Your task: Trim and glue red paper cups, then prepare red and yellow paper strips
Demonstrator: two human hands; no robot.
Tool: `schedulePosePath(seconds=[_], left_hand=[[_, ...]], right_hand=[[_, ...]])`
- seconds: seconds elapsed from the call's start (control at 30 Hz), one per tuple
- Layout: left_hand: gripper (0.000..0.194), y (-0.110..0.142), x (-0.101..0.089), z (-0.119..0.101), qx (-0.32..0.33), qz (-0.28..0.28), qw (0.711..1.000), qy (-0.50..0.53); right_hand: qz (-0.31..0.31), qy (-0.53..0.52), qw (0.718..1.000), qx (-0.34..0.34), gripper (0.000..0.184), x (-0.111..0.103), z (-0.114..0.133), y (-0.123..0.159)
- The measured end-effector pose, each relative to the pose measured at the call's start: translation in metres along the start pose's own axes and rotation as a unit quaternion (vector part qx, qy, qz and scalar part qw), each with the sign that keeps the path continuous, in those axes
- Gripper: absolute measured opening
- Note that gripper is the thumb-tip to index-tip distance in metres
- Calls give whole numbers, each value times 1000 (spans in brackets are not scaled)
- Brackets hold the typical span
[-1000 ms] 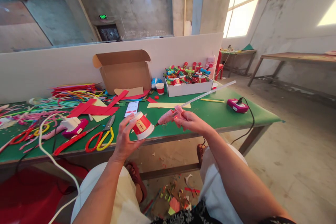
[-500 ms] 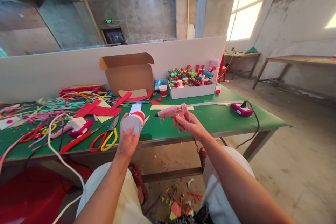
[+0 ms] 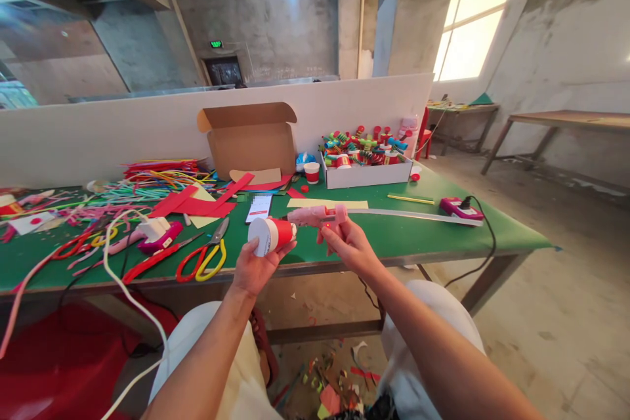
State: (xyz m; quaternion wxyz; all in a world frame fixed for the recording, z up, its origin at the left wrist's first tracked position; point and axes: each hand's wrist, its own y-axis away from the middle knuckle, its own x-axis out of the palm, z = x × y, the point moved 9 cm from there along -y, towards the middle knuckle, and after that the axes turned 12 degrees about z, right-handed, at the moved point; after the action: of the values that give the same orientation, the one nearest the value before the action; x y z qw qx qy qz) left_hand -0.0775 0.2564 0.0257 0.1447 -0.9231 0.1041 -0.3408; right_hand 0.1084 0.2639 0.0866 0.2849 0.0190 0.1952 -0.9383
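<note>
My left hand (image 3: 256, 266) is closed round a small red-and-white paper cup (image 3: 270, 235), held on its side with the white base toward me. My right hand (image 3: 347, 244) grips a pink hot glue gun (image 3: 315, 215). Its nozzle points left and meets the cup's red side. A long clear glue stick (image 3: 418, 215) runs out of the gun's back to the right. Both hands hover just in front of the near edge of the green table (image 3: 394, 236).
Red and yellow scissors (image 3: 204, 261), a phone (image 3: 259, 208), red paper strips, pipe cleaners (image 3: 147, 177) and a white cable (image 3: 123, 275) lie to the left. An open cardboard box (image 3: 249, 138), a white tray of finished cups (image 3: 367, 157) and a pink socket block (image 3: 460, 208) stand behind. Scraps litter the floor.
The left hand turned the cup from upright to lying sideways. The glue gun swung level and its nozzle came up against the cup. The view drifted slightly.
</note>
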Motion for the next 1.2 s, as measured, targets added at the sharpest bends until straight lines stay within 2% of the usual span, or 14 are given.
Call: schedulePosePath(seconds=[0.2,0.63,1.2], left_hand=[[49,0,-1,5,-4,4,1000,-9],[53,0,0,6,-15,1,1000,-25],[50,0,-12,4,-14,-2,998,-54]], right_hand=[[9,50,999,8,50,2,1,0],[19,48,998,26,53,-1,-2,0],[82,52,994,44,56,-8,1,2]])
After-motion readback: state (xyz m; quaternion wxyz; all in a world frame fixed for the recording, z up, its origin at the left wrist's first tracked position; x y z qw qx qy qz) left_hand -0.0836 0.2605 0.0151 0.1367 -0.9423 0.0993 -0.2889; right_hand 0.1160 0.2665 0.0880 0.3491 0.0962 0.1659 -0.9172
